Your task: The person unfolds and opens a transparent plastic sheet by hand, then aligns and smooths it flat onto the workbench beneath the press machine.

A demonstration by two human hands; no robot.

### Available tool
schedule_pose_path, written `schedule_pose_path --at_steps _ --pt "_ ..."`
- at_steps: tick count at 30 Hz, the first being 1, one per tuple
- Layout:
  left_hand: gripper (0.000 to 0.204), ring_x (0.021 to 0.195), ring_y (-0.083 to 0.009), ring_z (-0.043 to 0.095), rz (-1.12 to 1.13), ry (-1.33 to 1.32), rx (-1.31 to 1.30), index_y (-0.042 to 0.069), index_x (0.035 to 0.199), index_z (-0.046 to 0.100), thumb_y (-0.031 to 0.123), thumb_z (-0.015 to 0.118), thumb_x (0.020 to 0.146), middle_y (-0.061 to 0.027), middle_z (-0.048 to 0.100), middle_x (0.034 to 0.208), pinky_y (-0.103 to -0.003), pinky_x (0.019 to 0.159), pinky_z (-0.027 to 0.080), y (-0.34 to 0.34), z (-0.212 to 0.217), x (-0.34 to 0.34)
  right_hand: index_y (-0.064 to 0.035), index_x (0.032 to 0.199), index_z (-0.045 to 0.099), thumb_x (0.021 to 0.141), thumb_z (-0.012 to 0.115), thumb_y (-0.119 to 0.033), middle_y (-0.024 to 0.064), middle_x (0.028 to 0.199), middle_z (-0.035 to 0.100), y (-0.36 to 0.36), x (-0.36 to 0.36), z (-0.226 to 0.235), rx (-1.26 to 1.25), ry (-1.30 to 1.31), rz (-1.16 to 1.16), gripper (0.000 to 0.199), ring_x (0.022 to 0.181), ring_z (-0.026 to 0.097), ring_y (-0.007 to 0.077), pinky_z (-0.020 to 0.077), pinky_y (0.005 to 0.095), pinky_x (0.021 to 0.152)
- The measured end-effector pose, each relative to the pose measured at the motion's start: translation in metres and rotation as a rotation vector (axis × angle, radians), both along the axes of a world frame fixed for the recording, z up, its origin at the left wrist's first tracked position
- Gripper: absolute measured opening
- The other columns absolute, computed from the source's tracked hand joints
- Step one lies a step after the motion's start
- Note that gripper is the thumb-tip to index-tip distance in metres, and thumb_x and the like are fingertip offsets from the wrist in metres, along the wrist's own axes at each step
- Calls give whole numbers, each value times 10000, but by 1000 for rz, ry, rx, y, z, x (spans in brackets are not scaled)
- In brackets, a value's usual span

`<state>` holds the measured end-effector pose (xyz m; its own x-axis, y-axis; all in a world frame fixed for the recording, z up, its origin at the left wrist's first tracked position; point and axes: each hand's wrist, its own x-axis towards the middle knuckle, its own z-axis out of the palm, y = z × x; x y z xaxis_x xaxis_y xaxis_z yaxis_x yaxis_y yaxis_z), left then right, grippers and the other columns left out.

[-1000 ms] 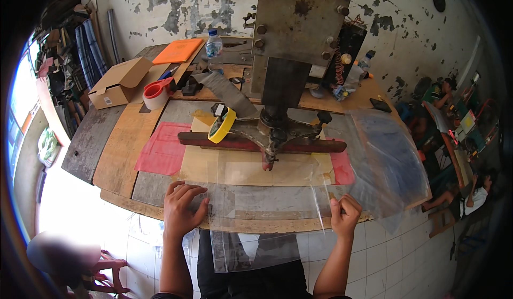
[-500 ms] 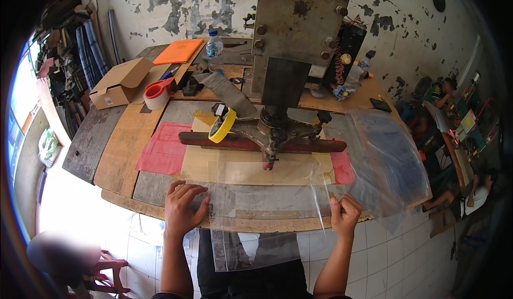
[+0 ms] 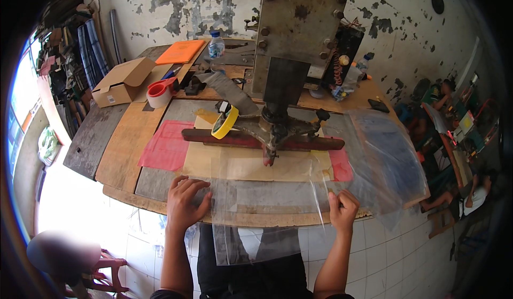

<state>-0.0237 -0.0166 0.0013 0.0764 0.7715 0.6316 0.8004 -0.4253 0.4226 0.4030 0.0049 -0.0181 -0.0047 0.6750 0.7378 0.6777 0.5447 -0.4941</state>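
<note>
**Operator:** Looking down now, I see my left hand (image 3: 184, 203) pressed flat, fingers spread, on the left part of the clear plastic sheet (image 3: 267, 192). It grasps nothing; it just pins the film to the wooden workbench (image 3: 123, 155). My right hand (image 3: 343, 211) is curled at the sheet's right edge and seems to pinch the film between thumb and fingers, though the fisheye bend keeps me from being sure.

**Spotter:** Where does the sheet lie against the press?

**Operator:** It spans the front of the bench between my hands. Its near end hangs over the bench edge toward my lap; its far end reaches under the press head (image 3: 270, 157), just short of the red bar (image 3: 235, 138). A yellow tape roll (image 3: 225, 123) sits on that bar, apart from the film. A stack of similar clear bags (image 3: 385, 155) lies to the right, and their edges look to overlap my sheet.

**Spotter:** How would you handle it well?

**Operator:** I'd judge the film slippery and prone to wrinkle, so keep the left palm flat, draw gently with the right to hold it taut, square the edge to the bar, and keep fingers clear of the head.
</note>
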Motion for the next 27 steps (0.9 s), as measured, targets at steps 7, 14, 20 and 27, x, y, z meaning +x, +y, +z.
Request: schedule_pose_path --at_steps 7,14,20,27 --pt "192 985 -278 738 -5 -6 2 82 1018 761 175 796 855 -72 786 1012 -475 1055 493 -4 -1 -2 -4 674 434 948 757 -93 137 633 447 2 1 -2 -54 -57 -1 432 565 442 309 323 420 539" --pt "237 996 -300 736 -32 -26 -1 78 1044 764 166 804 828 -71 793 1025 -457 1036 498 -3 2 -1 -13 952 677 974 752 -164 101 907 674 22 -5 17 -245 80 -92 170 793 646 259 495 378 705" --pt "366 1009 -272 748 -27 -53 -29 89 1197 735 208 818 861 -64 796 1049 -464 1068 495 -6 -3 -4 -21 1113 748 1029 698 -325 140 1018 744 69 -13 20 -468 -85 -57 320 903 711 284 556 415 845" --pt "464 1036 -268 753 -93 -91 -70 91 1288 718 141 846 845 -55 805 1080 -429 1055 511 -5 2 -2 -26 1088 755 1019 693 -427 166 845 760 116 3 -3 -666 -5 -161 412 847 760 330 561 445 795"
